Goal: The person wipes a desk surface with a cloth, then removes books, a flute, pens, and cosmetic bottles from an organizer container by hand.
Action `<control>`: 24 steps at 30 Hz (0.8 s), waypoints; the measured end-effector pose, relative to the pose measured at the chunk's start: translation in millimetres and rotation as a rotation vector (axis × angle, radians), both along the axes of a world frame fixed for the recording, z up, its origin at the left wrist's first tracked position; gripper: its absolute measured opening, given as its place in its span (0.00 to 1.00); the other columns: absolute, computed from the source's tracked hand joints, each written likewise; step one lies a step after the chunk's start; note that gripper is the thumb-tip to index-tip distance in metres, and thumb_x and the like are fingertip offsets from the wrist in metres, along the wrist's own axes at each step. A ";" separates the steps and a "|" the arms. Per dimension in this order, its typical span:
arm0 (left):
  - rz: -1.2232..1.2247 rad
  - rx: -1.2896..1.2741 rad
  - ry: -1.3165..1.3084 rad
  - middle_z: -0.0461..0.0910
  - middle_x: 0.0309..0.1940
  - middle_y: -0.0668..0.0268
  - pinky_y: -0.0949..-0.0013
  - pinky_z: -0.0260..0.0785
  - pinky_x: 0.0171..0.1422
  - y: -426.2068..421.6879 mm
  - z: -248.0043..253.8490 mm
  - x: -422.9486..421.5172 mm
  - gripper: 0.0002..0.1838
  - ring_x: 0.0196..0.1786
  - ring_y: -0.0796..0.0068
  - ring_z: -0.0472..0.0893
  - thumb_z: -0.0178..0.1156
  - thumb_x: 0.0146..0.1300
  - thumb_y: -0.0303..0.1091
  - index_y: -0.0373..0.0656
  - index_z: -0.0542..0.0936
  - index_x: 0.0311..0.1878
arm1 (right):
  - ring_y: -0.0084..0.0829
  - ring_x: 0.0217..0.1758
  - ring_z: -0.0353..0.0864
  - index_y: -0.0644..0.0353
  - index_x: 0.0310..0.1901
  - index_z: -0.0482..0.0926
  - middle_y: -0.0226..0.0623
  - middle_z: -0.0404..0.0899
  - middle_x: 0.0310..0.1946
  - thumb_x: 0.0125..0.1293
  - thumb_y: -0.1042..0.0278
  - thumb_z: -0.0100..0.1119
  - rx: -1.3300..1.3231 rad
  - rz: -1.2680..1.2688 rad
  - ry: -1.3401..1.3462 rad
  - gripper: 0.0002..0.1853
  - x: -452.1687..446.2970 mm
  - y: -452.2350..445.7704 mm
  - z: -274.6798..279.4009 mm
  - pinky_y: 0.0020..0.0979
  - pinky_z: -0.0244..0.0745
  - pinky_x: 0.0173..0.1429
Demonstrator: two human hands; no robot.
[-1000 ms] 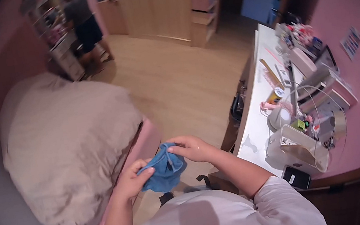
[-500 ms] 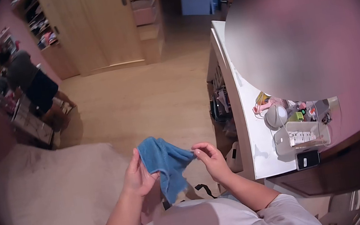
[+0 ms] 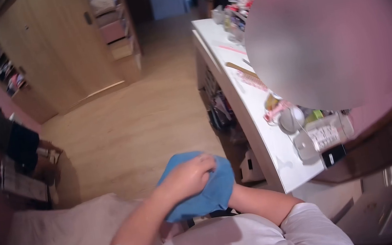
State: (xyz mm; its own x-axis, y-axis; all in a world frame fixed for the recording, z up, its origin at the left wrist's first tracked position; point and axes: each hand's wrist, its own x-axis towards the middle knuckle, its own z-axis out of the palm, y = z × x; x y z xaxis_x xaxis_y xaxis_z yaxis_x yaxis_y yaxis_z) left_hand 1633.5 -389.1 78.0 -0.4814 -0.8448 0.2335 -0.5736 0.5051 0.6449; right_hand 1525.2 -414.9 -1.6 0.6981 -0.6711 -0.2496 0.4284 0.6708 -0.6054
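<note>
1. The left hand [image 3: 189, 176] is lying palm-down over the blue cloth [image 3: 219, 185], its fingers bending inward near the cloth's upper right; whether they are pinching the fabric, I cannot tell.
2. The right hand is hiding beneath the same cloth, only the right forearm [image 3: 265, 204] showing at lower centre, so I cannot tell how its fingers are standing.
3. The blue cloth is spreading across the lower centre of the frame, in front of the white shirt [image 3: 220, 244].
4. Pale bedding [image 3: 77, 244] is filling the lower left.
5. A white desk [image 3: 280, 150] is running along the right side, bearing a pale bin [image 3: 306, 148] with a black case [image 3: 334, 156] sitting just beside it.
6. Wooden floor [image 3: 129, 123] is stretching beyond, towards sliding wardrobe doors [image 3: 56, 52] at upper left.
7. At the left edge, another person [image 3: 20, 145] is standing, partly in shadow.
</note>
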 end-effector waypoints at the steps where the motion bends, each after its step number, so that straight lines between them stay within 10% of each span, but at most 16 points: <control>1: -0.021 0.041 -0.163 0.77 0.37 0.56 0.56 0.70 0.43 -16.8 18.2 2.7 0.06 0.42 0.54 0.77 0.53 0.53 0.27 0.41 0.77 0.34 | 0.26 0.39 0.75 0.59 0.50 0.71 0.35 0.76 0.39 0.67 0.66 0.50 -0.026 -0.020 0.019 0.13 -1.4 -10.4 2.2 0.28 0.72 0.42; 14: -0.215 -0.575 -0.741 0.80 0.29 0.55 0.56 0.71 0.41 -234.9 173.4 -18.7 0.08 0.38 0.56 0.80 0.56 0.51 0.34 0.43 0.81 0.32 | 0.26 0.32 0.73 0.60 0.47 0.71 0.38 0.76 0.34 0.66 0.67 0.48 -0.159 -0.218 0.049 0.11 -18.1 -144.0 47.1 0.26 0.71 0.35; 24: 0.467 0.122 -0.954 0.81 0.32 0.55 0.57 0.69 0.46 -391.4 -2.6 241.9 0.12 0.42 0.60 0.79 0.54 0.55 0.39 0.45 0.83 0.34 | 0.26 0.25 0.72 0.61 0.43 0.71 0.41 0.76 0.29 0.66 0.67 0.46 -0.149 -0.479 -0.198 0.09 -35.8 -228.6 76.1 0.24 0.69 0.29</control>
State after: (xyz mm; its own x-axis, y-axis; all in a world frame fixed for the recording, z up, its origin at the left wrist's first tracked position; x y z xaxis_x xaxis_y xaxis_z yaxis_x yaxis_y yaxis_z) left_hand 1875.4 -780.5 75.4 -0.0431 -0.9849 -0.1674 -0.9877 0.0672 -0.1413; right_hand 1489.4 -643.5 74.5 0.3292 -0.9440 -0.0225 0.7807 0.2855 -0.5559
